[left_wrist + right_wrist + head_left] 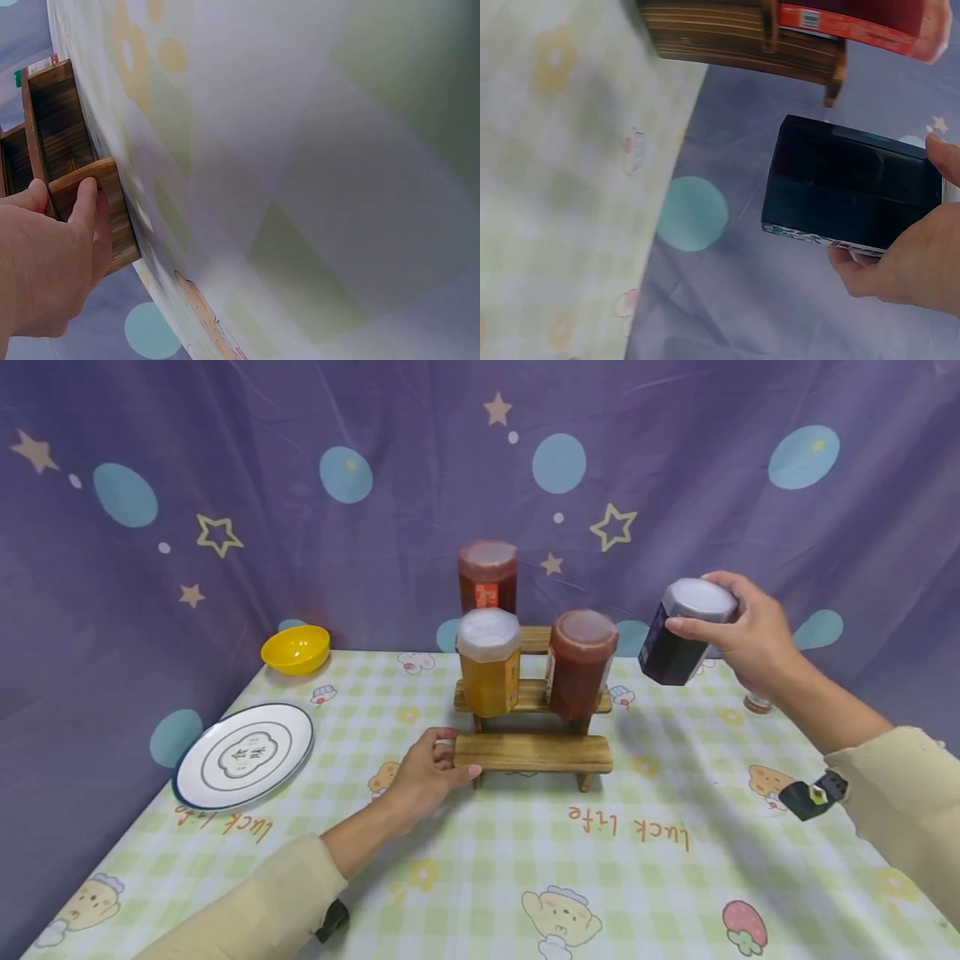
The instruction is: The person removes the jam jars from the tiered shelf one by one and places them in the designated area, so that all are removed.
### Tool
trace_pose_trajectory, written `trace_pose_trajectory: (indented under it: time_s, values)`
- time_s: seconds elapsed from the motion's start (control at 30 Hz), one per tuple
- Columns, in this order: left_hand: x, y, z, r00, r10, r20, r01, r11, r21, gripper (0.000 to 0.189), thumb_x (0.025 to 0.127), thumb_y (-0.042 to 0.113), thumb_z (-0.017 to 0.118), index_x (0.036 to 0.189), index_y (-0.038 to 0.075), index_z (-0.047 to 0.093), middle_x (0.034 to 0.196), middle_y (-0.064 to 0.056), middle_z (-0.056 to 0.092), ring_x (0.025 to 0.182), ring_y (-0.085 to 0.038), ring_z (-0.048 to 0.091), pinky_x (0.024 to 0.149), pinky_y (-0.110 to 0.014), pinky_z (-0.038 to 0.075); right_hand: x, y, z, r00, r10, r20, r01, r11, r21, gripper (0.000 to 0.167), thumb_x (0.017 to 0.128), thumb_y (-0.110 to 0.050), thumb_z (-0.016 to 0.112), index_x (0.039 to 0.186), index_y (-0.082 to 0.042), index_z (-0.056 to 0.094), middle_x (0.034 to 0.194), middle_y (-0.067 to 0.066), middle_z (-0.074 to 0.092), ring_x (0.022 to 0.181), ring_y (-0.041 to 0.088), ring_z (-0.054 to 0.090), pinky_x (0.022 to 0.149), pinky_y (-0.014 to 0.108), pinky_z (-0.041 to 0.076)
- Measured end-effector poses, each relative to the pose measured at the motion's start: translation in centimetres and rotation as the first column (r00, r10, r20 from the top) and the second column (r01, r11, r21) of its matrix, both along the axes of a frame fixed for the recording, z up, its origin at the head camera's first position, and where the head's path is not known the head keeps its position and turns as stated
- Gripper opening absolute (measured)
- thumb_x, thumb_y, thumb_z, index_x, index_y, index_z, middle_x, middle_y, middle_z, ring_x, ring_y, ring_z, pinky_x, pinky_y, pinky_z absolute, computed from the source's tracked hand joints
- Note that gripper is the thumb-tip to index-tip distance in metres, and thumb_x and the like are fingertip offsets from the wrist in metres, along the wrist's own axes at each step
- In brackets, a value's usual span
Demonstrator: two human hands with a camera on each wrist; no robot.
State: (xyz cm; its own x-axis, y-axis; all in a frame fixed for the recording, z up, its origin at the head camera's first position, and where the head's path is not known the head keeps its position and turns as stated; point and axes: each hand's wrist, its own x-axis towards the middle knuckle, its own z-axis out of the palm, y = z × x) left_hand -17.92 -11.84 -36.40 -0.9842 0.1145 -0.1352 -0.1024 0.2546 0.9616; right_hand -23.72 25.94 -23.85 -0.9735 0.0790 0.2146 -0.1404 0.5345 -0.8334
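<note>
My right hand point(756, 631) grips a dark jar point(672, 647) round its whitish lid, holding it tilted in the air right of the wooden step rack point(532, 752). The jar's dark flat side point(855, 176) fills the middle of the right wrist view. With thumb and fingers, my left hand point(422, 778) pinches the left end of the rack's lowest step; the left wrist view shows the fingers on that wooden end point(101, 202). A yellow-orange jar point(490, 668) and a red jar point(581, 664) stand on the middle step, and another red jar point(487, 577) on the top one.
To the left lie a white plate point(288, 768) with a dark rim and, farther back, a yellow bowl point(296, 650). A small jar point(757, 702) is partly hidden behind my right forearm. A purple curtain point(420, 560) hangs behind the checked tablecloth point(472, 868).
</note>
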Motion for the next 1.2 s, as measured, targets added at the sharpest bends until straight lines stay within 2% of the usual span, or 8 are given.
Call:
trace_pose_trajectory:
  time_s: [0.17, 0.43, 0.57, 0.73, 1.0, 1.2]
  values:
    - [0.1, 0.0, 0.1, 1.0, 0.007, 0.009, -0.007, 1.0, -0.004, 0.06, 0.083, 0.006, 0.074, 0.134, 0.008, 0.042, 0.104, -0.012, 0.061, 0.082, -0.02, 0.061, 0.079, -0.037, 0.051, 0.3, 0.4, -1.5, 1.0, 0.003, 0.016, -0.003, 1.0, 0.024, 0.083, 0.08, -0.043, 0.077, 0.146, -0.016, 0.034, 0.133, 0.015, 0.044, 0.111, 0.027, 0.048, 0.075, 0.025, 0.046]
    - [0.1, 0.0, 0.0, 1.0, 0.011, 0.013, -0.011, 1.0, 0.0, 0.061, 0.083, 0.006, 0.075, 0.135, 0.008, 0.042, 0.106, -0.012, 0.061, 0.084, -0.02, 0.06, 0.079, -0.037, 0.051, 0.2, 0.6, -4.6, 0.996, 0.041, 0.074, -0.039, 0.999, -0.025, 0.082, 0.077, -0.039, 0.08, 0.143, -0.015, 0.039, 0.13, 0.016, 0.047, 0.109, 0.024, 0.049, 0.073, 0.021, 0.049]
    - [0.2, 0.0, 0.1, 1.0, 0.008, 0.011, -0.008, 1.0, 0.001, 0.061, 0.084, 0.007, 0.075, 0.135, 0.008, 0.042, 0.107, -0.012, 0.06, 0.084, -0.02, 0.059, 0.077, -0.035, 0.051, 0.2, 0.6, -6.1, 0.997, 0.034, 0.076, -0.033, 0.999, -0.01, 0.08, 0.076, -0.038, 0.082, 0.141, -0.013, 0.042, 0.127, 0.018, 0.049, 0.106, 0.024, 0.05, 0.07, 0.02, 0.049]
    - [0.4, -0.1, 0.3, 1.0, -0.009, -0.003, 0.009, 1.0, 0.001, 0.06, 0.084, 0.008, 0.074, 0.135, 0.006, 0.042, 0.109, -0.014, 0.058, 0.084, -0.019, 0.057, 0.076, -0.034, 0.05, 0.1, 0.5, -7.7, 0.994, 0.069, 0.08, -0.068, 0.997, -0.019, 0.077, 0.078, -0.035, 0.081, 0.14, -0.011, 0.043, 0.127, 0.021, 0.049, 0.106, 0.026, 0.05, 0.07, 0.02, 0.048]
    - [0.5, 0.1, 0.2, 1.0, -0.004, 0.001, 0.004, 1.0, -0.004, 0.058, 0.085, 0.007, 0.073, 0.134, 0.006, 0.042, 0.107, -0.014, 0.059, 0.086, -0.02, 0.059, 0.076, -0.034, 0.051, -0.2, 0.4, -9.2, 0.991, 0.081, 0.11, -0.077, 0.996, -0.043, 0.086, 0.077, -0.035, 0.082, 0.146, -0.011, 0.037, 0.132, 0.025, 0.046, 0.113, 0.032, 0.049, 0.07, 0.015, 0.046]
    - [0.5, 0.1, 0.3, 1.0, -0.002, 0.007, 0.002, 1.0, -0.012, 0.059, 0.085, 0.008, 0.073, 0.135, 0.007, 0.042, 0.109, -0.013, 0.059, 0.087, -0.02, 0.058, 0.077, -0.035, 0.051, -0.5, 0.6, -9.9, 0.993, 0.075, 0.092, -0.071, 0.997, -0.041, 0.078, 0.077, -0.033, 0.082, 0.141, -0.01, 0.043, 0.129, 0.022, 0.047, 0.108, 0.029, 0.049, 0.07, 0.016, 0.046]
